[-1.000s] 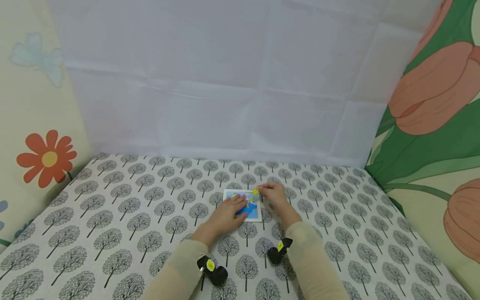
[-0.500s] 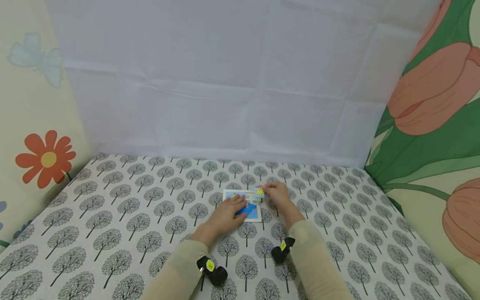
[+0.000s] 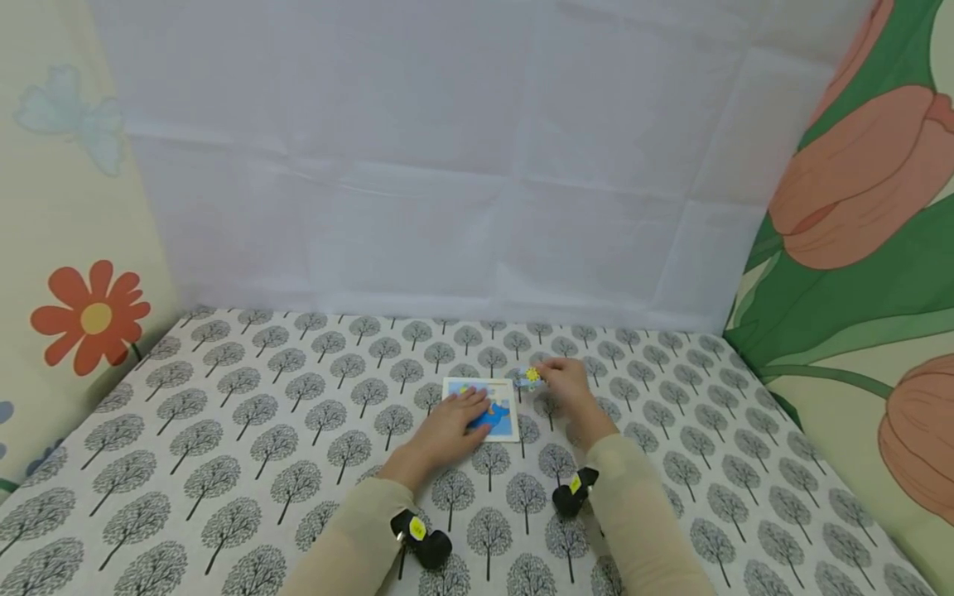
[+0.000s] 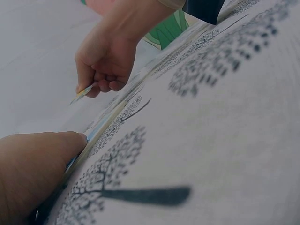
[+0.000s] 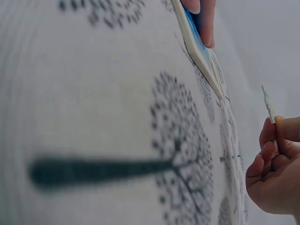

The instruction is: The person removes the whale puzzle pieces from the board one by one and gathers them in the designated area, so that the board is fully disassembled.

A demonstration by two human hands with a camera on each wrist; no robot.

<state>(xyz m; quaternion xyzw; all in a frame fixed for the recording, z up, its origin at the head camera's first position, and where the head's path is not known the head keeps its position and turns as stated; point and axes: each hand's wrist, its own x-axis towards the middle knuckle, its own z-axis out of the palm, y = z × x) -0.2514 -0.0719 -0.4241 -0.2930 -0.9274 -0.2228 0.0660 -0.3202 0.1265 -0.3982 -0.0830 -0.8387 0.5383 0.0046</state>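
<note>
A small square picture puzzle (image 3: 505,424) with a white frame and a blue picture lies flat on the cloth. My left hand (image 3: 451,424) rests across its left part with the fingers straight, hiding much of the picture. Off the far right corner, my right hand (image 3: 570,392) pinches a thin puzzle piece (image 3: 532,376) that bears a yellow sun on light blue. In the right wrist view the puzzle piece (image 5: 268,104) stands on edge between thumb and fingertip, raised above the cloth and apart from the board's raised frame (image 5: 202,61).
A white cloth (image 3: 298,497) printed with dark trees covers the table. Behind it hangs a pale sheet (image 3: 417,165), with flower-patterned walls at both sides. Each wrist carries a small black camera, such as the right one (image 3: 572,494).
My right hand has lifted the sun piece off the puzzle's far right corner and carried it to the right, clear of the frame. My left hand has stayed on the puzzle.
</note>
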